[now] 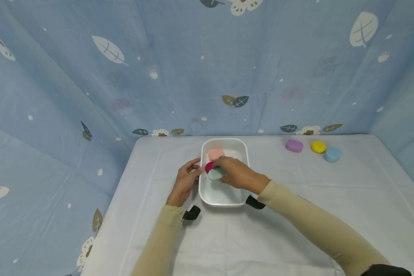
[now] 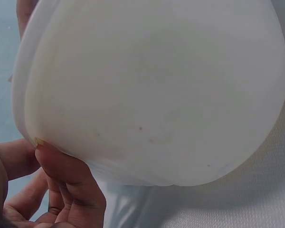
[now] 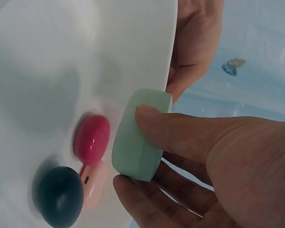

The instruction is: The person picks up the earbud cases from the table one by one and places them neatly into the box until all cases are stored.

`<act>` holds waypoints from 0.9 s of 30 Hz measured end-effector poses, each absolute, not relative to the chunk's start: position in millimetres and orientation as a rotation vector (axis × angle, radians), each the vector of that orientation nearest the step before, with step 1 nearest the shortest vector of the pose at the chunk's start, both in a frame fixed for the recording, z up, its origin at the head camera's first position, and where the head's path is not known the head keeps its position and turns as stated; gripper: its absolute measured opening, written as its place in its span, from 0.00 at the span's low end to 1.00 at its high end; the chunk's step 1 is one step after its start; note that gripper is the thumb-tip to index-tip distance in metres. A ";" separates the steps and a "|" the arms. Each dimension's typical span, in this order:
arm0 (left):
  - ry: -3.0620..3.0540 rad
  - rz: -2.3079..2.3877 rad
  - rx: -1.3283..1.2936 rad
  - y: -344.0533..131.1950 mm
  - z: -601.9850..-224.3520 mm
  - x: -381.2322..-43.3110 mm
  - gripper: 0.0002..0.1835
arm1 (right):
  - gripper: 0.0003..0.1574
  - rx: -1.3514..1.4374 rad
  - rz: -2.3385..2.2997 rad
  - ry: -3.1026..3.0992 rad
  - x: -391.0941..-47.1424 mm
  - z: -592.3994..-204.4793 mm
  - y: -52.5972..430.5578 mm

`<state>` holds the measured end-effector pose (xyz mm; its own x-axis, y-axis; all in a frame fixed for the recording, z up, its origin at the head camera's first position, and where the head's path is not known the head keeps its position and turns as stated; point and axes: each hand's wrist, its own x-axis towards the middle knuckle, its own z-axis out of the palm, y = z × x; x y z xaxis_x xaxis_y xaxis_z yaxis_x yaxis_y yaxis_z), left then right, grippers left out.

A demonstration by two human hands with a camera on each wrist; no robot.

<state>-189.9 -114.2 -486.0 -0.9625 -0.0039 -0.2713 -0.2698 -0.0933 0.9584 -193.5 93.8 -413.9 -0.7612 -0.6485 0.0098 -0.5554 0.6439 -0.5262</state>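
My right hand is over a white plastic basin, pinching a rounded mint-green block between thumb and fingers. Inside the basin, a crimson rounded piece lies beside a pale pink one. A dark teal rounded piece is next to them in the right wrist view; the right hand hides it in the head view. My left hand is at the basin's left side, holding its rim with thumb and fingertips. The left wrist view shows these fingers at the rim, beside the basin's outer wall.
Toward the back right of the white-covered table lie a purple piece, a yellow piece and a light blue piece. A blue leaf-patterned curtain hangs behind the table and along its sides.
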 end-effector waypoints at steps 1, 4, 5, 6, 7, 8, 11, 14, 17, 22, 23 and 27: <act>1.982 2.175 -0.306 -114.3 -486.4 -189.9 0.24 | 0.28 -0.992 -0.772 2.678 -193.6 -414.5 93.1; 1.983 2.171 -0.310 -114.7 -487.6 -190.3 0.24 | 0.29 -0.990 -0.788 2.665 -194.0 -416.1 91.2; 1.983 2.171 -0.310 -114.9 -488.0 -190.4 0.24 | 0.29 -0.989 -0.794 2.659 -194.1 -416.6 90.6; 1.982 2.171 -0.309 -115.1 -488.5 -190.4 0.24 | 0.29 -0.986 -0.797 2.655 -194.2 -417.2 90.1; 1.980 2.173 -0.308 -115.2 -488.9 -190.5 0.24 | 0.29 -0.990 -0.796 2.655 -194.4 -417.8 89.7; 1.978 2.175 -0.306 -115.4 -489.2 -190.5 0.24 | 0.29 -0.995 -0.796 2.653 -194.5 -418.2 89.4; 1.975 2.178 -0.298 -115.7 -489.8 -190.3 0.24 | 0.29 -1.015 -0.801 2.644 -194.8 -419.2 89.5; 1.976 2.175 -0.295 -115.7 -489.6 -190.1 0.24 | 0.28 -1.038 -0.815 2.628 -195.3 -419.4 91.8; 1.971 2.173 -0.295 -115.5 -489.6 -190.1 0.24 | 0.28 -1.015 -0.833 2.629 -195.0 -418.8 97.1; 1.971 2.167 -0.291 -115.3 -489.9 -190.8 0.24 | 0.29 -0.943 -0.912 2.696 -193.0 -415.2 115.1; 1.972 2.164 -0.292 -115.3 -489.7 -191.0 0.24 | 0.28 -0.938 -0.947 2.715 -193.0 -414.8 120.2; 1.983 2.148 -0.300 -115.1 -488.3 -191.8 0.25 | 0.27 -0.864 -1.093 2.792 -193.9 -412.9 143.3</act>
<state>-191.8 -115.1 -488.3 -0.9589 0.0111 -0.2837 -0.2837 -0.0784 0.9557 -193.9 143.3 -412.9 -0.8464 -0.5031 0.1749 -0.4881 0.6013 -0.6326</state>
